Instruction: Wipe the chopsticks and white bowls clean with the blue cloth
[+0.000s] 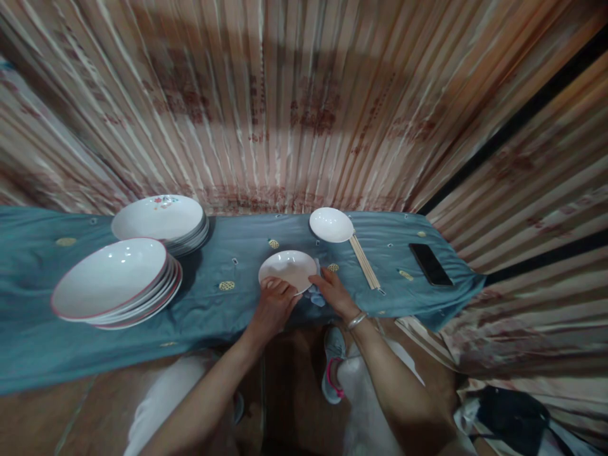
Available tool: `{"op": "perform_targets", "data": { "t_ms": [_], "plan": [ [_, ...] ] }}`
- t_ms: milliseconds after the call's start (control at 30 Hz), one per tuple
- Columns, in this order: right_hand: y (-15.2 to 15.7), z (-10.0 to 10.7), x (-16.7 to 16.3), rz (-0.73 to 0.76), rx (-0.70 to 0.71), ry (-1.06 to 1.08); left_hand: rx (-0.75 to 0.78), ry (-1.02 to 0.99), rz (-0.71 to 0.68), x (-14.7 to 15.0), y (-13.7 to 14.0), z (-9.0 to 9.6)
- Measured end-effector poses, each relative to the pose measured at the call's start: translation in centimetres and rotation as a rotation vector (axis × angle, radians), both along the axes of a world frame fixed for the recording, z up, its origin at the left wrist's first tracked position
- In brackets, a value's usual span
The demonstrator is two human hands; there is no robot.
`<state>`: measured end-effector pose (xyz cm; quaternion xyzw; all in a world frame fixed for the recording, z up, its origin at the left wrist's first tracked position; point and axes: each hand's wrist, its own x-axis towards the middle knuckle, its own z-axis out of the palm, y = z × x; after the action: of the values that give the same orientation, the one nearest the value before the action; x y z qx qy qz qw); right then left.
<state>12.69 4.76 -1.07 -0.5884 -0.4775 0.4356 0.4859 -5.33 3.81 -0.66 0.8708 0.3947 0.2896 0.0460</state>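
Observation:
A small white bowl (287,263) is between my hands, above the near part of the cloth-covered table. My left hand (277,303) grips its near left rim, with the fingers reaching over into the bowl. On the right side, my right hand (335,292) pinches the rim, thumb on top. A bunched light blue cloth (315,295) shows under that hand, against the bowl's outer side; how it is held is partly hidden. Another small white bowl (331,224) sits further back, touching the ends of several pale chopsticks (365,261).
On the left stand a stack of red-rimmed white bowls (111,278) and a stack of flowered white bowls (159,218). A black phone (430,264) lies to the right on the blue tablecloth (228,316). Pleated curtains (285,114) hang behind the table.

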Motion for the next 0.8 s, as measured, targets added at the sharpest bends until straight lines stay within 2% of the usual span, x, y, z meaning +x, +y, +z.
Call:
{"op": "perform_targets", "data": {
  "t_ms": [133, 300, 433, 500, 600, 700, 800],
  "plan": [
    [-0.4, 0.0, 0.1, 0.010, -0.027, -0.020, -0.044, -0.001, -0.026, 0.1, -0.2, -0.2],
    [-0.7, 0.3, 0.5, -0.031, 0.001, -0.079, -0.030, -0.149, -0.064, 0.1, -0.2, 0.0],
    [-0.7, 0.5, 1.5, -0.078, 0.055, -0.112, -0.094, -0.365, 0.061, -0.4, 0.6, 0.0],
    [-0.8, 0.7, 2.1, -0.091, 0.076, -0.115, -0.223, -0.569, 0.177, -0.5, 1.2, -0.3],
    [-0.8, 0.9, 2.7, -0.105, 0.104, -0.125, -0.568, -0.946, 0.295, -0.2, 2.0, -1.1],
    [-0.8, 1.3, 3.0, -0.098, 0.129, -0.121, -0.858, -1.250, 0.259, 0.4, 2.2, -1.2],
    [-0.9, 1.8, 3.1, -0.104, 0.144, -0.108, -0.993, -1.361, 0.212, 0.9, 2.0, -0.7]
  ]
}}
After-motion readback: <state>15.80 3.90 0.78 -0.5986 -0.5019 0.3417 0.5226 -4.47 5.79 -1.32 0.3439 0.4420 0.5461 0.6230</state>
